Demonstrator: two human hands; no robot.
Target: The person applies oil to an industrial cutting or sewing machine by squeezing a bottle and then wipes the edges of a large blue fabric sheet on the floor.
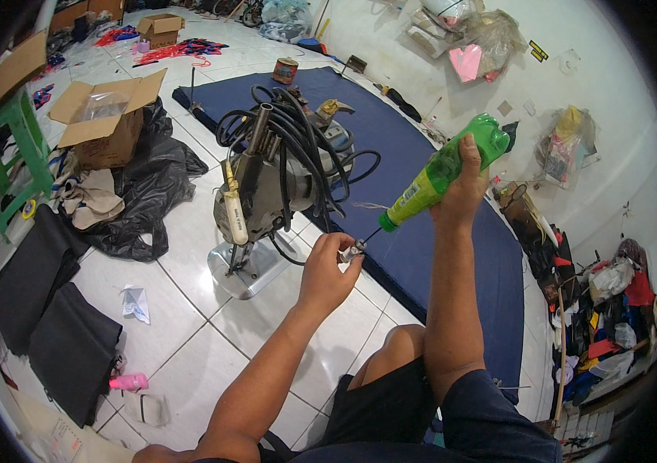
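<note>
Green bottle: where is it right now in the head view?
In the head view, right of centre, the green bottle is held tilted in the right hand, its narrow end pointing down toward the left hand.

The head camera, left unit of a head-worn fisheye pair, faces forward and down from head height. The left hand (pixel 324 266) and right hand (pixel 461 185) occupy near range, mid-frame; the tiled floor (pixel 189 339) spreads below and the white wall (pixel 606 77) stands farther off, upper right.
</note>
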